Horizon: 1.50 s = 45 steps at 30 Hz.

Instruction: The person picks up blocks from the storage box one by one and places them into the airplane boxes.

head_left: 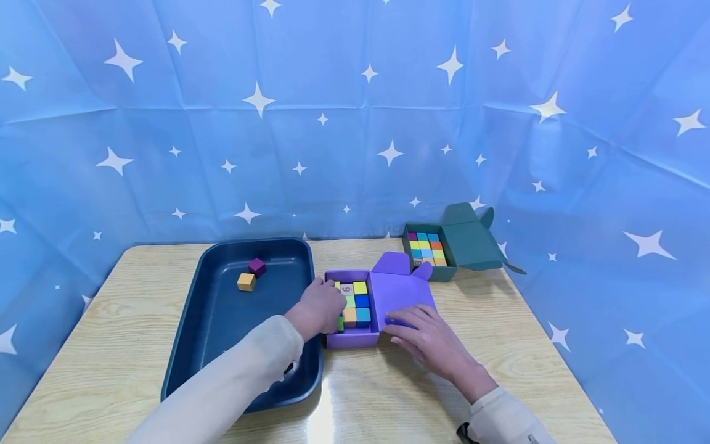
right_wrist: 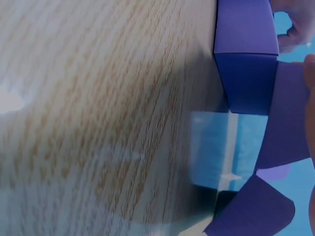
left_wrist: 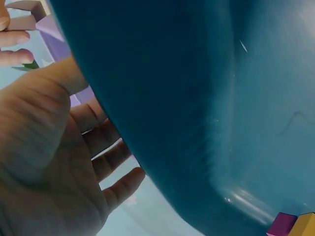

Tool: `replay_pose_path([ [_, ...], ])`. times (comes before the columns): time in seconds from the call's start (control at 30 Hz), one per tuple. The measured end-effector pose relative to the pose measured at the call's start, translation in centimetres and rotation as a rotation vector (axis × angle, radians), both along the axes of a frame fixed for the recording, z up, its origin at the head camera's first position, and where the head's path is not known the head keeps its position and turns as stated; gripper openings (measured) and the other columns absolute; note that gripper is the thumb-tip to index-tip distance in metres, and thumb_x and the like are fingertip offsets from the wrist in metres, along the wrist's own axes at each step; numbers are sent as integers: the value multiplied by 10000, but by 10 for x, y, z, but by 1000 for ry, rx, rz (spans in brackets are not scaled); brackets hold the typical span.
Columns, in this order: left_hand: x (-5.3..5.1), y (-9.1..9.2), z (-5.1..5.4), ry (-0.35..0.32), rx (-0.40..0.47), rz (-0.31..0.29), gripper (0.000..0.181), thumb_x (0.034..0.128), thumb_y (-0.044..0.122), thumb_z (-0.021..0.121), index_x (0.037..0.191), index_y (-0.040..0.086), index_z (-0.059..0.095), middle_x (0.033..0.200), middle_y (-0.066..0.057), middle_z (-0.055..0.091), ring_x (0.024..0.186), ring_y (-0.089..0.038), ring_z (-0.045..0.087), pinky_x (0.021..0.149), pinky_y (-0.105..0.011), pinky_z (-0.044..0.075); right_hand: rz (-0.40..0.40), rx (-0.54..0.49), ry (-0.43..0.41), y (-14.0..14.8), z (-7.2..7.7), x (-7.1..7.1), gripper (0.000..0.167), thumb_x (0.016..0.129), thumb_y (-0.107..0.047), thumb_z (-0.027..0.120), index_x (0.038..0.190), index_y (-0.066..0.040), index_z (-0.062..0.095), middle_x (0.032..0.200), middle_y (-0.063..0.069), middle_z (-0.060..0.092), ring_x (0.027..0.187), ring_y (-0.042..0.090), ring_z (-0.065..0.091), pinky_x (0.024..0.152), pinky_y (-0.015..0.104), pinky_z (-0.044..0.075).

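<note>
My left hand [head_left: 320, 306] reaches over the left side of an open purple box [head_left: 352, 340], its fingers among the coloured cubes [head_left: 362, 301] packed inside. In the left wrist view the tray rim hides the ends of its thumb and several fingers, so any cube between them cannot be made out. One pale cube [head_left: 346, 290] bears a printed figure. My right hand [head_left: 424, 339] rests its spread fingers at the near part of the purple box's lid [head_left: 402, 293], which lies folded out to the right. Part of the lid shows beside that hand in the right wrist view.
A dark blue tray [head_left: 205, 333] stands left of the purple box, with a purple cube [head_left: 257, 266] and an orange-yellow cube [head_left: 246, 282] in it. Behind to the right is an open green box [head_left: 442, 274] of coloured cubes, its lid folded rightward. A starry blue curtain [head_left: 333, 135] surrounds the wooden table [head_left: 499, 345].
</note>
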<state>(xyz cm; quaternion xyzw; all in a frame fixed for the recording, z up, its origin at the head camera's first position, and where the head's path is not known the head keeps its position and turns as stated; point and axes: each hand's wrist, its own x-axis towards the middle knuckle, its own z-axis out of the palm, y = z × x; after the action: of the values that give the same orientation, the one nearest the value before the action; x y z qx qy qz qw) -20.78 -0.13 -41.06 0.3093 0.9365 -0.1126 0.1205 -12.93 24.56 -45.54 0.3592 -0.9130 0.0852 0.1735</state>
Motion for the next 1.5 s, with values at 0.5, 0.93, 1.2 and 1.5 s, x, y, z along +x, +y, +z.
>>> replay_pose_path([
  [0.5,3,3,-2,89,-63,-44,343,855,368,720,1168,231,702,1231,27,680,1212,-200,531,1116,-429,400,13,-25,3,0,-1,-1,267,969,-322,599,1219,-301,688,1250,-72,675,1148,103,610,988,391,490],
  [0.93,-23,-61,13,299,350,-46,493,833,451,745,1253,222,626,1304,-19,607,1299,-235,491,1151,-491,338,8,-11,10,-1,-1,0,264,963,-331,607,1212,-303,690,1251,-83,672,1151,101,607,986,392,492],
  [1.2,-40,-117,6,314,505,132,462,838,405,754,1228,180,647,1329,-74,602,1311,-295,479,1112,-544,357,9,-13,11,-1,-1,0,263,957,-326,616,1207,-294,694,1251,-78,672,1154,115,609,989,402,492],
  [1.5,-48,-164,-3,143,575,362,497,840,311,763,1268,107,613,1296,-175,591,1201,-382,510,1032,-597,420,5,-12,11,-1,-2,1,265,952,-323,624,1206,-293,695,1252,-78,672,1146,116,612,983,401,493],
])
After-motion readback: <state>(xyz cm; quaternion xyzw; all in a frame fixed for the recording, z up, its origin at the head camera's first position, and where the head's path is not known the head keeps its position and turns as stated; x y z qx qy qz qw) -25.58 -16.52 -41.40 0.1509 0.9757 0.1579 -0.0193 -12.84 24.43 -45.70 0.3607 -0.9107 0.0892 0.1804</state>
